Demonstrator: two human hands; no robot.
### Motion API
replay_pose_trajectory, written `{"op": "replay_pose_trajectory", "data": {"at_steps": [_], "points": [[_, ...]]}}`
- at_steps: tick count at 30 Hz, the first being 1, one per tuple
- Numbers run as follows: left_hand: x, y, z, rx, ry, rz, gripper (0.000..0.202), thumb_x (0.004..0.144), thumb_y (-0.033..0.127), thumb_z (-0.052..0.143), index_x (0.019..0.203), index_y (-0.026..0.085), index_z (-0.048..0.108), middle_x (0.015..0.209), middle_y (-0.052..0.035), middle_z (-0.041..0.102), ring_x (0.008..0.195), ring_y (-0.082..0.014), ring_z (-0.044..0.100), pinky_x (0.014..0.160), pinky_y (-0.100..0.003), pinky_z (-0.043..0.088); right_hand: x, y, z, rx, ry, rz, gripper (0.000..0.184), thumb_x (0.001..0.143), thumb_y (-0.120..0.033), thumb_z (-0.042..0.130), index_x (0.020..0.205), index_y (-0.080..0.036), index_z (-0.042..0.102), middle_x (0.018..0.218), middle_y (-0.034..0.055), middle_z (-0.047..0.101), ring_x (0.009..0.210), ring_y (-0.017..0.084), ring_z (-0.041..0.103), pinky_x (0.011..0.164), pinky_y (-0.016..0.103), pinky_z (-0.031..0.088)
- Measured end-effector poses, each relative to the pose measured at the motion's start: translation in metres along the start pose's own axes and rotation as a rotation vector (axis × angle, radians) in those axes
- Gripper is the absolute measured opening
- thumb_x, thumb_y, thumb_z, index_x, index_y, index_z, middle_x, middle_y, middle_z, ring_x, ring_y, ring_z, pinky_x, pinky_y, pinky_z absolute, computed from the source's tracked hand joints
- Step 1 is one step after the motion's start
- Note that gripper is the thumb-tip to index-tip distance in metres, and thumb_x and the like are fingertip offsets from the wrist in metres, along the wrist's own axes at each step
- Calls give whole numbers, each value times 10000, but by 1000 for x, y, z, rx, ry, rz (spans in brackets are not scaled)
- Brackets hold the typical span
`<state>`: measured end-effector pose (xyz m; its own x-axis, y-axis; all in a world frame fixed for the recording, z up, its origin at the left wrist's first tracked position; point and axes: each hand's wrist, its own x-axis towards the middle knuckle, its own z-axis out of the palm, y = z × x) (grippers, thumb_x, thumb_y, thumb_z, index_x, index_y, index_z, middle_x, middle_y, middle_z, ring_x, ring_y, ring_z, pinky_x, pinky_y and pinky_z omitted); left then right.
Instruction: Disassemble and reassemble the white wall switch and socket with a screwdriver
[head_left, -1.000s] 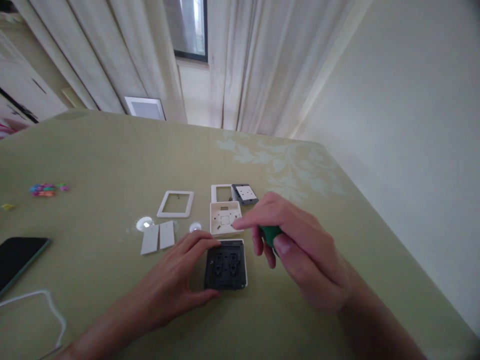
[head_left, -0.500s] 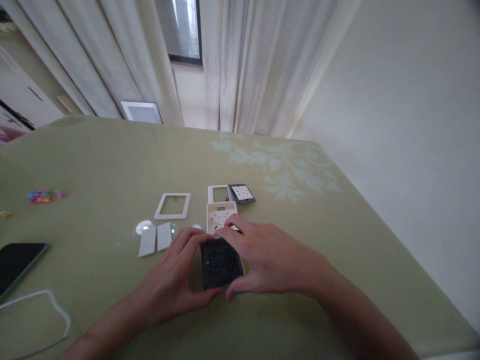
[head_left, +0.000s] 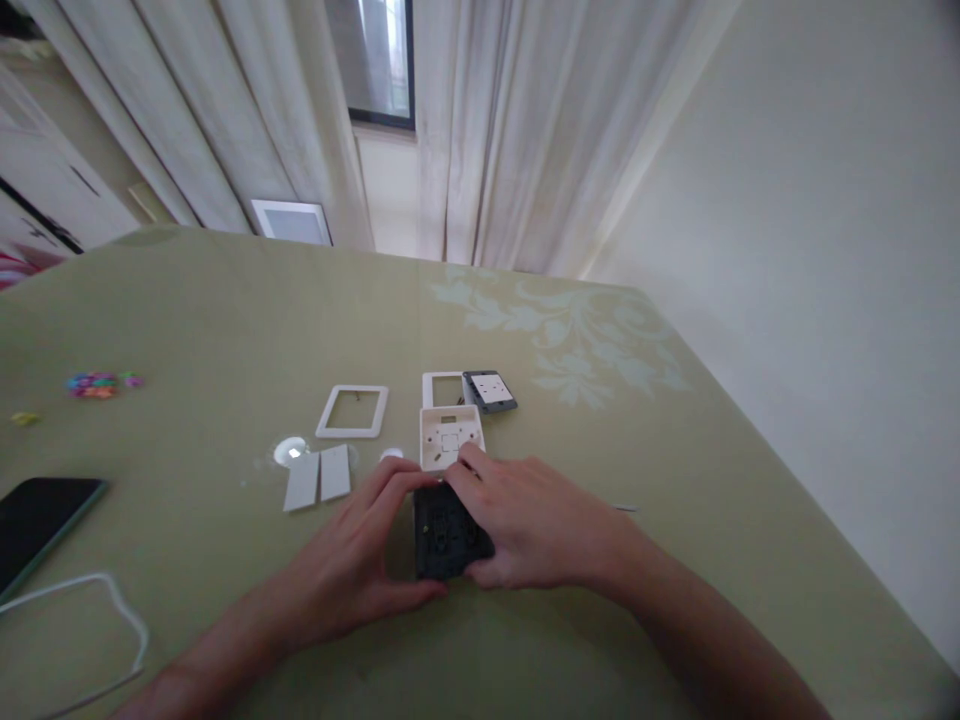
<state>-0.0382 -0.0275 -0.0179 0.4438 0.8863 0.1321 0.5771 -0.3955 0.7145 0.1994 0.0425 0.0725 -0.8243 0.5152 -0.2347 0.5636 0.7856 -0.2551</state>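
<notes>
A square black switch module (head_left: 442, 535) with raised parts on its face is between my two hands. My left hand (head_left: 367, 550) spans its left side, fingers at the far edge and thumb at the near edge. On the right side, my right hand (head_left: 517, 515) grips it, with the thumb at the near right corner and the fingers over the far part, hiding some of the face. Just beyond the fingers lies an open white mounting box (head_left: 450, 432). Behind that box, a dark grey socket module with a white face (head_left: 490, 390) leans on a white frame (head_left: 431, 380).
Another white frame (head_left: 381, 408) lies to the left, with two white rocker plates (head_left: 335, 472) nearer me. Farther left are a phone (head_left: 45, 520), a white cable (head_left: 120, 600) and small colourful pieces (head_left: 94, 384). A wall (head_left: 840, 300) runs along the table's right side.
My right thumb has moved up against the module's near right corner, and my right hand covers more of its face. The whole scene has shifted slightly right in view.
</notes>
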Motion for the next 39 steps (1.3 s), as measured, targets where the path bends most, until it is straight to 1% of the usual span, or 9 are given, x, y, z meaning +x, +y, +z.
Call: {"op": "replay_pose_trajectory", "data": {"at_steps": [8,14,18,24,27,30,33,36,39], "points": [[-1,-3,2,-29,8,-6,819,845,307,888,1498,357,396,1479,-99,531,1380,-359,594,1125,-525,566,5,-4,2,9,5,-10,663,834,-546,828,1288,-101,639,1204,148,700,841,282,720,598,367,496],[1,-2,-5,-59,-17,-13,845,828,266,893,1511,362,405,1537,-100,497,1422,-341,572,1160,-526,552,5,-6,2,8,-3,14,631,865,-483,817,1326,-96,628,1255,158,684,857,285,723,614,379,523],[4,-3,-5,-77,-18,14,849,805,206,880,1500,349,414,1497,-94,554,1393,-329,597,1154,-517,555,3,-7,0,21,-22,23,610,886,-450,795,1350,-95,617,1267,161,680,891,292,725,648,381,534],[0,-4,-2,23,-39,-8,919,839,248,862,1574,364,323,1594,-118,486,1452,-371,552,1181,-590,525,4,-4,2,73,-26,4,606,873,-432,807,1344,-98,622,1260,169,672,904,289,709,707,395,543],[0,0,-3,15,-67,-14,877,858,246,850,1562,390,346,1586,-96,482,1428,-349,576,1181,-569,535,-1,-2,-7,146,-11,0,523,920,-424,784,1320,-122,636,1237,151,682,932,281,693,760,399,542],[1,4,-2,-36,-49,-13,874,863,230,840,1563,388,342,1604,-98,457,1464,-343,546,1217,-556,511,-15,2,-26,337,172,-43,288,1035,-324,636,1274,-163,643,1202,111,699,1009,251,672,880,397,531],[1,7,2,-88,-47,-41,882,870,234,834,1584,380,338,1631,-102,422,1499,-345,509,1247,-563,484,-30,4,-40,708,467,-185,253,1086,-261,542,1317,-203,627,1124,66,706,1003,201,661,898,356,533],[1,10,8,-112,-34,-62,856,877,260,835,1586,390,373,1622,-93,438,1485,-352,524,1239,-584,493,-30,1,-35,1146,670,-307,205,1101,-322,582,1286,-250,632,1015,40,684,857,178,626,740,312,535],[1,14,12,-137,-5,-48,820,841,258,857,1531,392,435,1562,-78,512,1432,-356,576,1197,-587,538,-14,-7,-17,1384,829,-425,161,1069,-336,648,1215,-271,631,951,25,647,818,180,586,721,318,519]]}}
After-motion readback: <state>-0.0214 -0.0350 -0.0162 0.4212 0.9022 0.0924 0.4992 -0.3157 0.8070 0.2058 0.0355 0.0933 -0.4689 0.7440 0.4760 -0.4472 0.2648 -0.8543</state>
